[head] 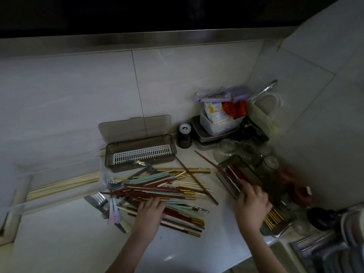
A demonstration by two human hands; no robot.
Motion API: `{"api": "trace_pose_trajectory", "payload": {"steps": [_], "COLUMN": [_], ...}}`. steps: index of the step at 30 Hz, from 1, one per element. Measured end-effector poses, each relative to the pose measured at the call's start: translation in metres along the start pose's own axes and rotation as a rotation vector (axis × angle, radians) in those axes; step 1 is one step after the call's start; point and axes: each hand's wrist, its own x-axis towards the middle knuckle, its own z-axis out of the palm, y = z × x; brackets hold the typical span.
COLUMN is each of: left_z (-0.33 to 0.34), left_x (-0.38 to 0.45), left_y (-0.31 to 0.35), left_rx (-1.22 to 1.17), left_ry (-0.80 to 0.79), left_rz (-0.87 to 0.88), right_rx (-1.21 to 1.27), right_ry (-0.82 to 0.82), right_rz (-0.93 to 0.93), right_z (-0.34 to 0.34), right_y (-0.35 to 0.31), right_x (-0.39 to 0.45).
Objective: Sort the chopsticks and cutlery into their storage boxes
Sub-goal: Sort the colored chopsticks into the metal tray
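A loose pile of chopsticks (167,189), dark red, mint green and bamboo, lies on the white counter. My left hand (150,208) rests on the pile's near side, fingers curled over several dark red sticks. My right hand (253,201) holds dark red chopsticks (234,173) inside the smoky storage box on the right (275,227), which also contains gold-tipped sticks. A second smoky box (139,152) with a white slotted insert and raised lid stands behind the pile. Forks and a knife (107,196) lie at the pile's left end.
A long tray of bamboo chopsticks (63,185) lies at the left. Glass jars (226,149), a black bottle (184,135) and stacked containers (218,123) fill the back right corner. A sink edge with dishes (325,249) sits at the lower right.
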Motion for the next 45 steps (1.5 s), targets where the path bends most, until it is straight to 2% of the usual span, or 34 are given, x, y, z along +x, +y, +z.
{"api": "trace_pose_trajectory", "payload": {"steps": [3, 6, 10, 13, 15, 17, 20, 22, 23, 26, 28, 31, 33, 36, 38, 42, 45], "left_z": [0.000, 0.001, 0.000, -0.002, -0.003, -0.001, -0.002, -0.007, -0.011, -0.020, -0.025, -0.030, -0.032, -0.029, -0.026, -0.020, -0.023], "left_x": [0.005, 0.006, 0.008, 0.012, 0.014, 0.012, 0.010, 0.010, 0.011, 0.015, 0.019, 0.024, 0.025, 0.023, 0.020, 0.020, 0.022], "left_y": [-0.001, -0.004, -0.005, -0.003, -0.003, -0.004, 0.001, 0.010, 0.015, 0.025, 0.023, 0.009, 0.000, -0.005, -0.005, -0.004, -0.004], "left_rx": [0.017, 0.068, 0.103, 0.105, 0.114, 0.123, 0.139, 0.113, 0.096, 0.064, 0.028, -0.012, -0.008, 0.015, 0.047, 0.062, 0.068], "left_ry": [-0.016, -0.029, -0.042, -0.062, -0.084, -0.091, -0.041, 0.021, 0.051, 0.135, 0.152, 0.065, -0.026, -0.136, -0.208, -0.233, -0.260], "left_rz": [0.017, 0.054, 0.092, 0.097, 0.110, 0.120, 0.142, 0.169, 0.179, 0.182, 0.115, -0.088, -0.175, -0.169, -0.140, -0.129, -0.111], "right_rx": [-0.063, -0.149, -0.221, -0.181, -0.164, -0.078, 0.100, 0.046, -0.011, -0.033, -0.020, -0.043, -0.045, -0.091, -0.139, -0.195, -0.168], "right_ry": [0.061, 0.001, -0.110, -0.115, -0.112, -0.154, -0.338, -0.466, -0.529, -0.629, -0.542, -0.336, -0.198, -0.093, -0.150, -0.373, -0.469], "right_rz": [0.187, 0.293, 0.258, 0.215, 0.104, -0.104, -0.497, -0.715, -0.761, -0.659, -0.674, -0.674, -0.538, -0.197, -0.043, 0.073, 0.139], "right_z": [-0.011, -0.017, -0.016, -0.008, -0.001, 0.008, 0.023, 0.035, 0.039, 0.040, 0.035, 0.026, 0.011, -0.005, -0.004, 0.009, 0.016], "right_y": [0.025, 0.041, 0.044, 0.033, 0.019, -0.001, -0.037, -0.058, -0.066, -0.077, -0.069, -0.042, -0.024, 0.005, 0.021, 0.043, 0.048], "right_x": [0.009, 0.011, 0.012, 0.007, -0.003, -0.019, -0.044, -0.058, -0.063, -0.061, -0.052, -0.031, -0.015, 0.010, 0.025, 0.041, 0.046]}}
